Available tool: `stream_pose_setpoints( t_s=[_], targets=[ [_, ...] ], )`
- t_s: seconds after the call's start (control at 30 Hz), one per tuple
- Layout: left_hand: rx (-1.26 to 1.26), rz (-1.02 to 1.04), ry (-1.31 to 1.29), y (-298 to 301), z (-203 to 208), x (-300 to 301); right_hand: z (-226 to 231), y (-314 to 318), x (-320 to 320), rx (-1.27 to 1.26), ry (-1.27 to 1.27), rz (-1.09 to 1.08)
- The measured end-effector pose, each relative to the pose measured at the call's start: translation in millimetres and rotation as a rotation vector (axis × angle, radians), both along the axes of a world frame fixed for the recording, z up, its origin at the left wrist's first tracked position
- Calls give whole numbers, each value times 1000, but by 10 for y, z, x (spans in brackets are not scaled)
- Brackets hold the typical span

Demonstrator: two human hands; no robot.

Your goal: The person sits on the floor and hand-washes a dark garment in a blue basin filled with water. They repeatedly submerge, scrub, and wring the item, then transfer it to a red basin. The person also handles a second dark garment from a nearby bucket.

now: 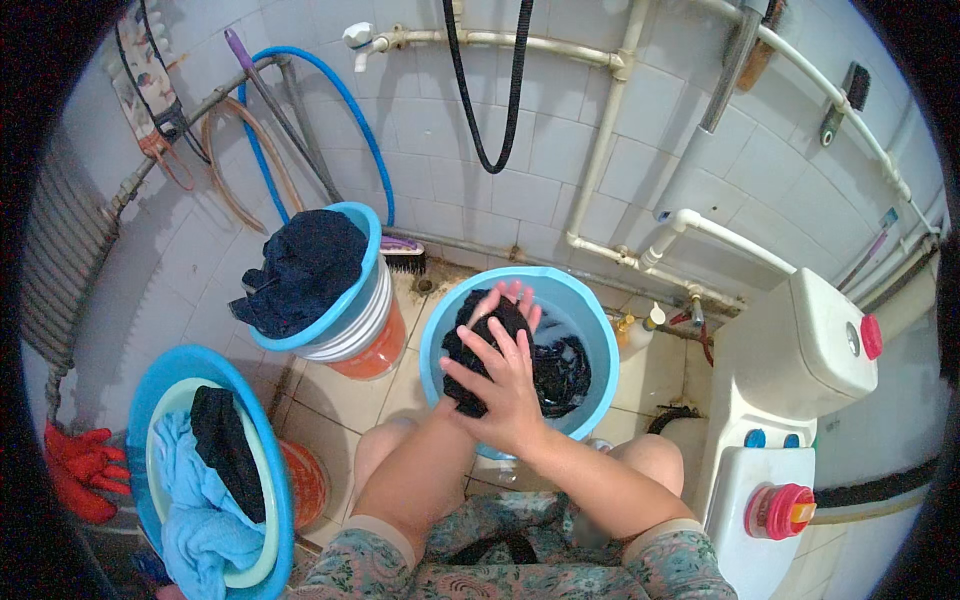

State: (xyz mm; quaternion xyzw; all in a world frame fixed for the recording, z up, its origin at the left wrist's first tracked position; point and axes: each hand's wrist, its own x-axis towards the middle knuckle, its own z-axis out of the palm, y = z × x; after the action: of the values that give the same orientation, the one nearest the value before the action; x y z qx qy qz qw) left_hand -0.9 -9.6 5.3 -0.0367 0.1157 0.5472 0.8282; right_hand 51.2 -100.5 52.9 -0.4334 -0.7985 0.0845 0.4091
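Both my hands are over a light blue basin (606, 350) on the floor, with a wet black cloth (464, 362) pressed between them. My right hand (508, 392) lies over the near side of the cloth, its fingers spread across it. Behind the cloth is my left hand (528, 306); only its fingertips show above, and its palm is hidden. More dark wet fabric (563, 376) lies in the basin, in water with some foam. The garment's exact kind cannot be made out.
Dark clothes (308, 268) fill a blue basin atop a bucket (372, 350) at left. Nearer, another tub (140, 420) holds light blue and black cloths. Red gloves (85, 470) hang at far left. A toilet (735, 480) stands right; pump bottles (640, 332) sit beside the basin.
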Motion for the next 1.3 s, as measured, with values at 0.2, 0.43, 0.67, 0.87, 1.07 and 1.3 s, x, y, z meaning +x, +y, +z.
stream_pose_setpoints(
  t_s=[0.2,0.43,0.67,0.87,1.07,1.3],
  targets=[
    [80,-171,244,-413,70,299,-370,724,668,-270,459,-384],
    [106,-124,182,-150,-177,65,-391,537,369,-204,309,-203],
    [117,141,349,-20,282,-233,-391,602,898,-973,1638,105],
    [333,52,738,-338,292,73,-246,472,724,-1128,1915,296],
    [-203,-347,687,-317,150,122,-339,702,1011,-602,1667,-308],
    [147,-532,47,39,-435,-74,-89,107,223,67,163,172]
  ],
)
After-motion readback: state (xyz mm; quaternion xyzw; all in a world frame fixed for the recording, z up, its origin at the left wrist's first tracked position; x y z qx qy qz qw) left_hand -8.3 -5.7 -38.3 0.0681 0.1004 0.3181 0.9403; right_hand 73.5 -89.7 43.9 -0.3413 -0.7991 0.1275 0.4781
